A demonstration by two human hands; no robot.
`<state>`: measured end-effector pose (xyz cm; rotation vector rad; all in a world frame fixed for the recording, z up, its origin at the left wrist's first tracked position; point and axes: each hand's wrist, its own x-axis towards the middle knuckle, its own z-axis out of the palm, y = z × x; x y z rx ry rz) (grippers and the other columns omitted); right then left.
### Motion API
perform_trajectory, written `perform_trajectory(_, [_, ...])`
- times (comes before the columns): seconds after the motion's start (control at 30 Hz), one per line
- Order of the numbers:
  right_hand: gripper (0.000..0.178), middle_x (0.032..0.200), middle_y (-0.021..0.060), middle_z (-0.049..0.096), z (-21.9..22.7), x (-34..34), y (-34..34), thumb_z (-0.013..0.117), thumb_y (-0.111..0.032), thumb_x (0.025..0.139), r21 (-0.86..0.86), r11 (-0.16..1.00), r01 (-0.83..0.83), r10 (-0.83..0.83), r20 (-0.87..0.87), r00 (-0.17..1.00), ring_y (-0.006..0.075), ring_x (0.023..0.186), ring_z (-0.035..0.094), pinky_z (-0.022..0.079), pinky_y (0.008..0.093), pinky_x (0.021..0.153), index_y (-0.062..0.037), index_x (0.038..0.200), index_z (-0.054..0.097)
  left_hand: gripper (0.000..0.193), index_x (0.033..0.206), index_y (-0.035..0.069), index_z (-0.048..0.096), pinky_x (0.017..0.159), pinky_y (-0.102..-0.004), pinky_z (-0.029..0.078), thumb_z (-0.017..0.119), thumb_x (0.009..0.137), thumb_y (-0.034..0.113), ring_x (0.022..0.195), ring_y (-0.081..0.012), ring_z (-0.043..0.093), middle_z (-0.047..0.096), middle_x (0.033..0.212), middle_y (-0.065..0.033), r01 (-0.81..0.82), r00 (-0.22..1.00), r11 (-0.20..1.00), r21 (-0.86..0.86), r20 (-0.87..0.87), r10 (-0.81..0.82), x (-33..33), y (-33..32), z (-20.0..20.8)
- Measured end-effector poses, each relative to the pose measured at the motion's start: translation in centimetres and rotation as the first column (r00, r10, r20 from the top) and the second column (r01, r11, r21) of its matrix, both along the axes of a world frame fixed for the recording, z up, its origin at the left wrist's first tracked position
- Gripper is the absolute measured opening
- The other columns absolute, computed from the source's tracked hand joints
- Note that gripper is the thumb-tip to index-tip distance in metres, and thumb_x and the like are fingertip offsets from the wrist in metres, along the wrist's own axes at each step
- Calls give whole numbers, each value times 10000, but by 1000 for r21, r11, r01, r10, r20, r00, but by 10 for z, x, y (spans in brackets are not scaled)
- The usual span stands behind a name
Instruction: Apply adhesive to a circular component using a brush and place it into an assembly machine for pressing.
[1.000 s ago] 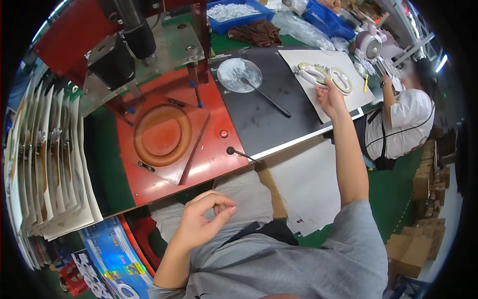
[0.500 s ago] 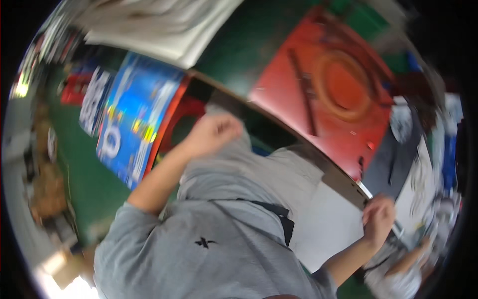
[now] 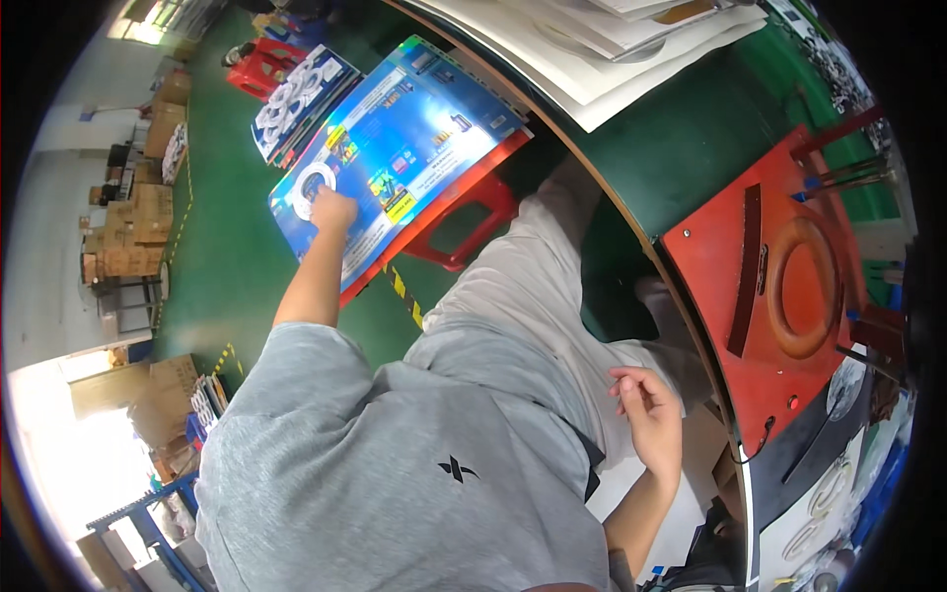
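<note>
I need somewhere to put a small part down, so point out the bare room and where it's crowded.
Free: the green tabletop between the stacked white sheets and the red machine base; also the blue printed board, right of the white ring by the left hand. Crowded: under those sheets and among the ring cluster beyond the board.

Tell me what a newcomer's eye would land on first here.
Probably the glossy blue sheet at upper left, where the left hand is at a white ring near the sheet's left end. Next, the bright red plate at the right, bearing an orange ring.
</note>
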<state>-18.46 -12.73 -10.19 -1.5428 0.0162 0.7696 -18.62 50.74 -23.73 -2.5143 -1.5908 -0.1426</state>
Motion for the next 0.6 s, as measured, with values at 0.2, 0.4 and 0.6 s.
perform_trajectory(0.2, [232, 966, 36, 719, -9, 5, 2, 643, -188, 1110, -36, 999, 8, -9, -36, 999, 80, 892, 651, 513, 242, 754, 12, 1180, 736, 520, 1236, -2, 661, 982, -508, 551, 793, 834, 301, 1122, -424, 713, 744, 1192, -236, 268, 949, 929, -256, 233, -210, 3, -5, 43])
perform_trajectory(0.4, [222, 943, 16, 715, -10, 1, 20, 648, -188, 1108, -44, 996, 74, -74, -15, 997, 71, 842, 629, 505, 234, 744, 3, 1177, 739, 361, 1203, 29, 733, 831, -278, 545, 823, 947, 267, 945, -128, 700, 761, 1032, -55, 587, 783, 82, -805, 539, -312, 71, -123, 193])
perform_trajectory(0.6, [174, 896, 42, 732, 1, -6, 42, 668, -139, 1081, -56, 998, 42, -38, 71, 997, 97, 811, 658, 534, 261, 755, -3, 1162, 741, 275, 1219, -61, 729, 900, -364, 575, 700, 1018, 125, 1030, -236, 727, 761, 1099, -154, 887, 167, -310, -341, 865, -474, 104, -264, 283])
